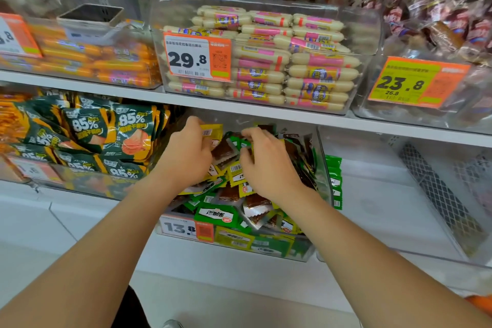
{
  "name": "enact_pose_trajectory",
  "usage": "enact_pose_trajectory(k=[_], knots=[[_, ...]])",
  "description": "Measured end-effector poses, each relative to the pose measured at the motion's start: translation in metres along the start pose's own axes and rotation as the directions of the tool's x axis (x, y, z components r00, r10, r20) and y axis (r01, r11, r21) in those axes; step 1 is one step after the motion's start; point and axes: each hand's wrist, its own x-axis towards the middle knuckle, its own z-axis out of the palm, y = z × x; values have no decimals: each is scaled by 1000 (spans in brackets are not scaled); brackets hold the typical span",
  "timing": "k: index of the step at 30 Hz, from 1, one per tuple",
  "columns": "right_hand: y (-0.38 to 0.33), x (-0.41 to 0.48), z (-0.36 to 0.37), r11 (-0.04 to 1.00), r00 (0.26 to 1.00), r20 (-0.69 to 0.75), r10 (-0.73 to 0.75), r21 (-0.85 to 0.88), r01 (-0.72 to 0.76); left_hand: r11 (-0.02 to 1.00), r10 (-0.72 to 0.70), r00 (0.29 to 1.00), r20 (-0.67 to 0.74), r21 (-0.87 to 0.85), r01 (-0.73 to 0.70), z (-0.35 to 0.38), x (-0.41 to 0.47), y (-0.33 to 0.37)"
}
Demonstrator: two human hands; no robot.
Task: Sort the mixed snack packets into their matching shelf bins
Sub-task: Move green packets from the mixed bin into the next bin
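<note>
Both hands are in the clear bin point(322, 168) on the lower shelf, centre frame, with its 13.8 price tag point(183, 228) on the front wall at 6 o'clock from the hands. The bin holds a mixed pile of packets point(231, 194): yellow, green, and clear ones showing brown contents, all jumbled. The left hand point(186, 152) is curled and pinches a yellow packet point(212, 132) at its 1 o'clock, lifted just above the pile. The right hand point(269, 162) sits just beside the left hand at 3 o'clock, fingers curled down into the pile with fingertips point(250, 132) on green packets; can't tell if it actually grips one. A stack of green packets point(334, 181) stands outside the bin, against its right wall, at 3 o'clock from the right hand. At 9 o'clock is a bin of dark green pouches point(87, 136) marked 85%. On the upper shelf at 12 o'clock is a bin of white sausages point(266, 61) with a 29.8 tag point(197, 58). Orange sausages point(93, 58) are at 10 o'clock. At 2 o'clock a 23.8 tag point(415, 82) hangs on a bin of dark wrapped snacks, blurred. At 3 o'clock on the lower shelf there is a mesh panel point(439, 194) inside another clear bin.
</note>
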Motion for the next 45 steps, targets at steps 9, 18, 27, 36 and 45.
enact_pose_trajectory(k=[9,18,27,36,45], knots=[[3,38,17,973,964,150,221,-99,-208,961,-22,992,-120,271,54,-1,5,-23],[9,40,11,978,963,174,206,0,-209,879,43,974,223,454,-143,6,0,-7],[6,9,-14,987,995,-83,-62,143,74,950,133,970,202,253,-183,-1,-3,-4],[3,-7,-16,992,997,67,35,117,-43,985,142,989,-52,103,-136,-2,0,-11],[-13,0,-11,983,981,-144,-133,-144,112,879,136,990,33,457,-136,7,-1,-19]])
